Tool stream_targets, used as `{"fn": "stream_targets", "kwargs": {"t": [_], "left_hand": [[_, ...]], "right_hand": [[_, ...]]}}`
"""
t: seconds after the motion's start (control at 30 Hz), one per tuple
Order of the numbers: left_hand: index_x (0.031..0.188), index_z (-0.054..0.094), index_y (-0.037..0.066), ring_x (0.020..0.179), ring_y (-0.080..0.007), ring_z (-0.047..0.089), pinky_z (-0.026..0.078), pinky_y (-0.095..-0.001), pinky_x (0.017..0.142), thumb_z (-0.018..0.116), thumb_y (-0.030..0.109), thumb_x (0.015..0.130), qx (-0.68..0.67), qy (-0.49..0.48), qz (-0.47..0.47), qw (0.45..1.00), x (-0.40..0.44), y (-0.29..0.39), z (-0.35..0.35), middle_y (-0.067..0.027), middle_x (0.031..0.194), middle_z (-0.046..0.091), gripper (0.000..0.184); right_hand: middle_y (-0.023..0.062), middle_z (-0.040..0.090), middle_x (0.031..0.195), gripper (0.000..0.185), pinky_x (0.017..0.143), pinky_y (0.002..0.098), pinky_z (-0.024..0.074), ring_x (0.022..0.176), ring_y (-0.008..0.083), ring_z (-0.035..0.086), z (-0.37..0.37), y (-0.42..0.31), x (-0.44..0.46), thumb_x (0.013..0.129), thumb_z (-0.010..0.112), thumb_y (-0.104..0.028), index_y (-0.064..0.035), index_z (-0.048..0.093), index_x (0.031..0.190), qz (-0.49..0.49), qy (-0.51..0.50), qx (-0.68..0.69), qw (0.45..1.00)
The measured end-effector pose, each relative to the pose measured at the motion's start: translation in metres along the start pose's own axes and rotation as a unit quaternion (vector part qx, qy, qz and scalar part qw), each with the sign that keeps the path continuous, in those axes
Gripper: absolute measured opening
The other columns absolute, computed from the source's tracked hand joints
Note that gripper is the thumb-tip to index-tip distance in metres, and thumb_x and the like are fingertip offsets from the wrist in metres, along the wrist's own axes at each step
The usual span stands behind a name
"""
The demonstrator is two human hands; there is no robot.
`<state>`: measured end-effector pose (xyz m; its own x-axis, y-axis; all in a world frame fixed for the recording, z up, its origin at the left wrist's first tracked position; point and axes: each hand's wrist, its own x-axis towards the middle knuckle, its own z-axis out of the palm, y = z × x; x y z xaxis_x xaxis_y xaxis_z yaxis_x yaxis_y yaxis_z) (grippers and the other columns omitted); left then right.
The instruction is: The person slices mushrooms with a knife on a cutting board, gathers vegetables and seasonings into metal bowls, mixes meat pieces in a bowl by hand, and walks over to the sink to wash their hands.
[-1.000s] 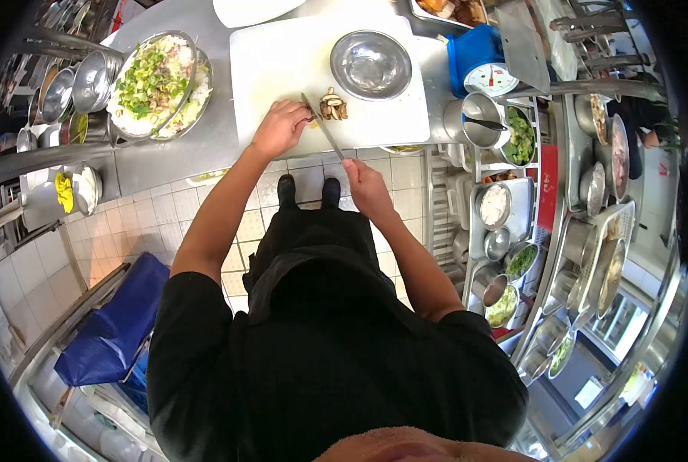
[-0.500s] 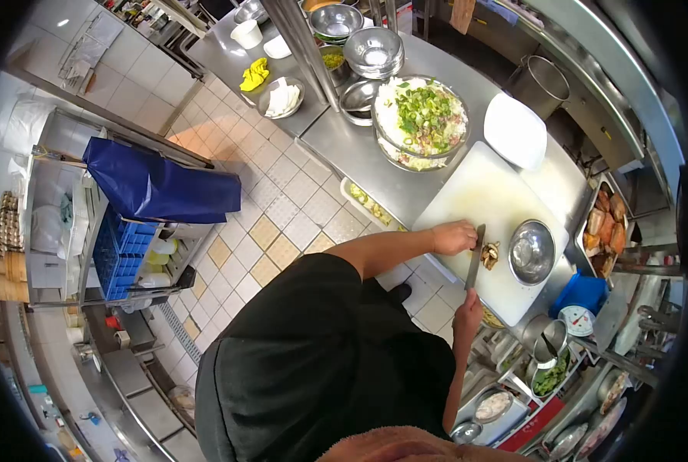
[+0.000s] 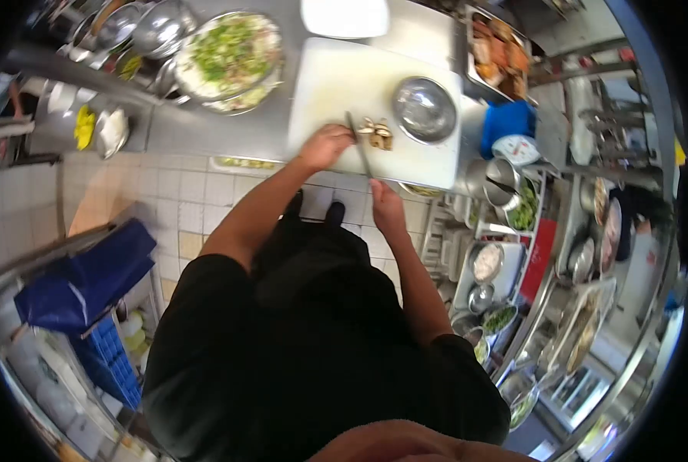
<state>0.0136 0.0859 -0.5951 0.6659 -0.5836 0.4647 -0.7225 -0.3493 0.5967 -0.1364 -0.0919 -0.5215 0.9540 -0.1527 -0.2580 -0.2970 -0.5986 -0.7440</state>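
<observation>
My right hand (image 3: 388,202) is closed around the handle of a knife (image 3: 362,154) at the front edge of a white cutting board (image 3: 321,88). The blade points away from me, over the board. Just left of the blade, my left hand (image 3: 328,146) rests on the board with its fingers bent and together; anything under them is hidden. Right of the blade lies a small pile of cut brown pieces (image 3: 378,134), perhaps mushroom. Behind the pile, toward the right of the board, stands a shiny metal bowl (image 3: 425,109).
A large bowl of chopped greens over white food (image 3: 232,58) stands left of the board. A white dish (image 3: 345,17) lies behind it. At the right are a tray of browned meat (image 3: 499,54), a blue-and-white scale (image 3: 513,131) and metal pots (image 3: 498,181).
My view has swung round, so the board appears higher and more level. Both hands stay by the knife and the brown pieces, the right one still on the handle.
</observation>
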Motion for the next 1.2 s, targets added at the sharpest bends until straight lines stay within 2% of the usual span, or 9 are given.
{"fn": "stream_targets", "kwargs": {"t": [0.13,0.4,0.6,0.77,0.87,0.97,1.03,1.13,1.2], "left_hand": [[0.089,0.069,0.006,0.098,-0.0268,0.061,0.048,-0.0372,0.088,0.063,0.003,0.078,0.003,0.005,-0.01,1.0,0.001,0.01,-0.009,-0.0081,0.098,0.066,0.013],[0.084,0.068,0.005,0.093,-0.0245,0.061,0.046,-0.0369,0.085,0.064,0.001,0.075,0.02,0.001,-0.004,1.0,0.003,0.015,-0.013,-0.0069,0.095,0.065,0.011],[0.088,0.071,0.006,0.091,-0.0284,0.061,0.045,-0.038,0.086,0.064,0.004,0.079,0.032,0.107,-0.084,0.99,0.02,0.089,-0.063,-0.0088,0.096,0.067,0.011],[0.092,0.07,0.003,0.097,-0.0286,0.058,0.045,-0.039,0.087,0.064,0.011,0.084,-0.037,-0.113,0.002,0.993,0.035,0.08,-0.025,-0.0098,0.104,0.066,0.013],[0.094,0.07,0.002,0.096,-0.0284,0.058,0.046,-0.0379,0.086,0.063,0.011,0.086,-0.062,-0.1,-0.019,0.993,0.047,0.05,-0.004,-0.0113,0.102,0.066,0.014],[0.095,0.069,0.0,0.098,-0.0265,0.059,0.047,-0.035,0.087,0.062,0.012,0.087,-0.211,-0.121,-0.239,0.94,0.056,0.037,-0.006,-0.0122,0.098,0.067,0.016],[0.1,0.068,0.002,0.102,-0.0292,0.059,0.045,-0.0364,0.091,0.065,0.015,0.086,-0.223,-0.079,-0.355,0.905,0.055,0.032,-0.011,-0.0147,0.104,0.066,0.02],[0.105,0.066,0.001,0.109,-0.0345,0.056,0.042,-0.0412,0.096,0.068,0.022,0.083,0.001,0.123,-0.19,0.974,0.036,0.027,0.021,-0.0195,0.114,0.063,0.031],[0.116,0.061,0.001,0.126,-0.0423,0.041,0.029,-0.0504,0.106,0.07,0.031,0.081,0.017,0.113,-0.203,0.972,0.035,0.03,0.05,-0.0243,0.129,0.052,0.047]], "right_hand": [[0.0282,0.062,0.088,0.047,0.074,0.0504,0.0468,0.087,0.0473,0.059,-0.022,-0.023,-0.013,0.099,0.04,-0.041,-0.0007,0.063,0.102,0.061,-0.03,-0.009,0.998],[0.0239,0.065,0.09,0.047,0.075,0.0482,0.0494,0.085,0.0448,0.061,-0.016,-0.002,-0.008,0.097,0.043,-0.044,-0.0035,0.063,0.11,0.023,-0.002,0.018,1.0],[0.0148,0.069,0.09,0.05,0.068,0.0438,0.0522,0.076,0.0337,0.067,-0.053,0.001,-0.027,0.089,0.054,-0.052,-0.0131,0.064,0.118,-0.048,0.116,-0.183,0.975],[0.0124,0.068,0.08,0.048,0.061,0.0395,0.0526,0.07,0.0294,0.066,-0.064,0.002,-0.024,0.083,0.063,-0.049,-0.0146,0.066,0.116,-0.09,0.108,-0.245,0.959],[0.0111,0.067,0.076,0.047,0.058,0.0389,0.0519,0.066,0.0298,0.066,-0.069,0.011,-0.027,0.081,0.066,-0.047,-0.0155,0.067,0.115,-0.111,0.119,-0.25,0.954],[0.0086,0.064,0.066,0.045,0.051,0.0349,0.0493,0.056,0.0262,0.063,-0.083,0.041,-0.043,0.083,0.066,-0.045,-0.0132,0.067,0.114,-0.183,0.158,-0.191,0.951],[0.0065,0.059,0.061,0.04,0.045,0.0318,0.0446,0.048,0.0216,0.056,-0.09,0.068,-0.058,0.088,0.061,-0.047,-0.0097,0.069,0.1,0.037,0.049,0.081,0.995],[0.0034,0.051,0.055,0.048,0.038,0.0285,0.0363,0.04,0.0156,0.046,-0.074,0.095,-0.065,0.093,0.051,-0.052,-0.0081,0.062,0.075,0.258,-0.041,0.435,0.862],[0.0016,0.043,0.051,0.058,0.034,0.0288,0.0288,0.036,0.0143,0.037,-0.051,0.113,-0.056,0.094,0.043,-0.059,-0.0109,0.045,0.062,0.344,-0.115,0.563,0.743]]}}
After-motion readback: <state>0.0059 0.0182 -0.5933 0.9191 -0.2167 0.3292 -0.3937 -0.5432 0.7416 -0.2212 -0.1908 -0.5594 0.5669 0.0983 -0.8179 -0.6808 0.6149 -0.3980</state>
